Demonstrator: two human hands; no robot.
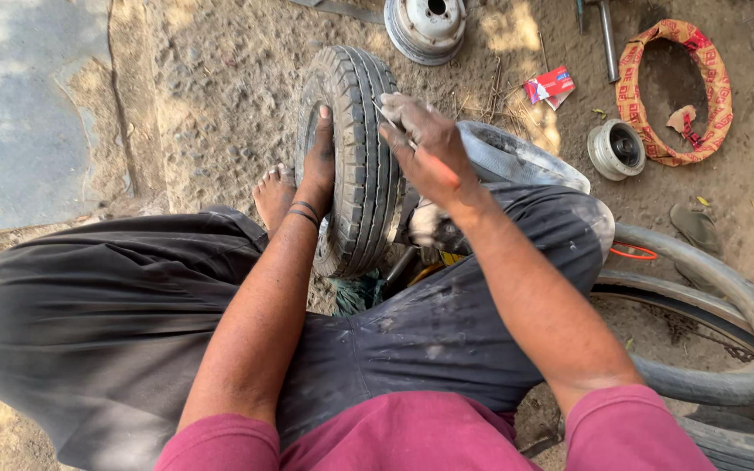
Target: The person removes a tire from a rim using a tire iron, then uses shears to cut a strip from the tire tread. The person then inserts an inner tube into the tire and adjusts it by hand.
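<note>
Viewpoint: looking down from head height over a seated lap, dark grey trousers (115, 305), maroon sleeves.
Tyre: small black ribbed tyre (359, 157), standing upright on its tread between the knees, on sandy ground (211, 96).
Left hand: left hand (318, 157), laid flat against the tyre's left sidewall, fingers pointing up, pressing rather than closed round anything; two dark bands at the wrist.
Right hand: right hand (425, 148), on top of the tread, pinching a thin metal tool (392, 122) between thumb and fingers, tip touching the tread.
Foot: bare foot (274, 194), just left of the tyre, beside the left wrist.
Behind the tyre: pale inner tube or liner (517, 157), just right of the right hand.
Further back: silver wheel hub (426, 28) at top; smaller metal hub (616, 149) to the right; orange and red wrapped ring (713, 87) beside it; small red packet (550, 85) on the sand.
Right edge: large grey bicycle tyre (743, 305), curving past the right knee.
</note>
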